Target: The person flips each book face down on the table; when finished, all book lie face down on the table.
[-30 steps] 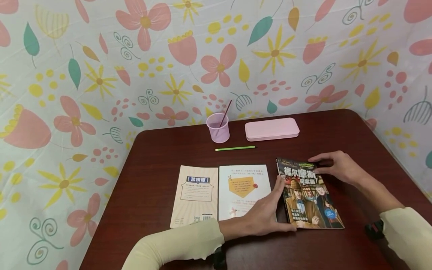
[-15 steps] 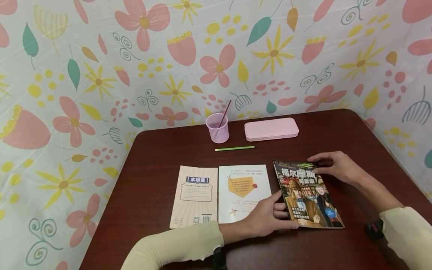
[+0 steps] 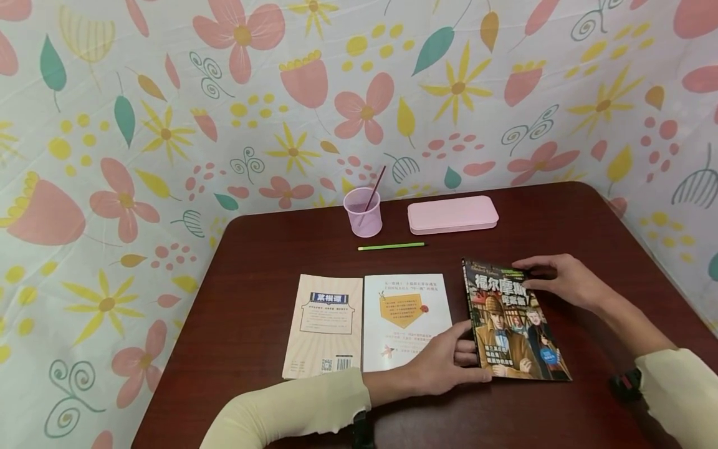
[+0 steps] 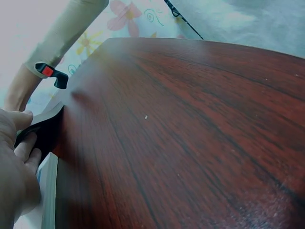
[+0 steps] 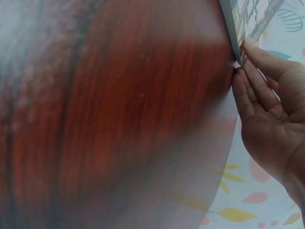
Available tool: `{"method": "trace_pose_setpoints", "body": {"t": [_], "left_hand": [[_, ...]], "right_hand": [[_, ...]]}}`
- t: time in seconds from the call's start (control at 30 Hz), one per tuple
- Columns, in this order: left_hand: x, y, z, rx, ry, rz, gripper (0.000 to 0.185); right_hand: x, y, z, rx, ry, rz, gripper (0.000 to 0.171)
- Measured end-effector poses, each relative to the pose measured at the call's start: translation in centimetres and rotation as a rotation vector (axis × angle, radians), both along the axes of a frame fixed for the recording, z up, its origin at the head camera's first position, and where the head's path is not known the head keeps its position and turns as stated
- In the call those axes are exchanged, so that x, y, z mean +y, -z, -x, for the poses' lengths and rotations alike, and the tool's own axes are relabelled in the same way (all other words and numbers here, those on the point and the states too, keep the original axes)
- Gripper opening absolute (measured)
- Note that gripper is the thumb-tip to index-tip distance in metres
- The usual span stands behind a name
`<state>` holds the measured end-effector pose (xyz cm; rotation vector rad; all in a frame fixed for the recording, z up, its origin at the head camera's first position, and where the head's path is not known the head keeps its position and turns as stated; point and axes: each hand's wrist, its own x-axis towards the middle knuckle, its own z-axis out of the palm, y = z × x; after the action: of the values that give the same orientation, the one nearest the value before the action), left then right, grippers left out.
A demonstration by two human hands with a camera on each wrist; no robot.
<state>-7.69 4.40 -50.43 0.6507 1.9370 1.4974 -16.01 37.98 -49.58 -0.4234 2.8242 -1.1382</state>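
Head view from above, facing forward and down, both wrist views close, angled across the table [image 3: 263, 249], shared by all

Multicoloured book [image 3: 507, 340], reddish-brown grained table [image 3: 280, 249], pink case [image 3: 452, 214], white flowered backdrop [image 3: 314, 125].

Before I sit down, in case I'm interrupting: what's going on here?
A person's left hand grips a dark illustrated book near its lower left corner, while the right hand holds its upper right. The book's left edge is raised off the table. A beige book and a white book lie side by side left of it.
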Motion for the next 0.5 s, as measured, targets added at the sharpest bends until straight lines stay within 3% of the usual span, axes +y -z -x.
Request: {"method": "trace_pose_setpoints", "body": {"t": [0.27,0.5], "left_hand": [[-0.1,0.3,0.1,-0.001,0.011,-0.054,0.084],[-0.4,0.2,0.1,-0.036,0.007,-0.066,0.072]], "right_hand": [[-0.2,-0.2,0.4,0.076,-0.044,-0.063,0.042],[-0.4,-1.2,0.7,0.089,-0.008,-0.116,0.035]]}}
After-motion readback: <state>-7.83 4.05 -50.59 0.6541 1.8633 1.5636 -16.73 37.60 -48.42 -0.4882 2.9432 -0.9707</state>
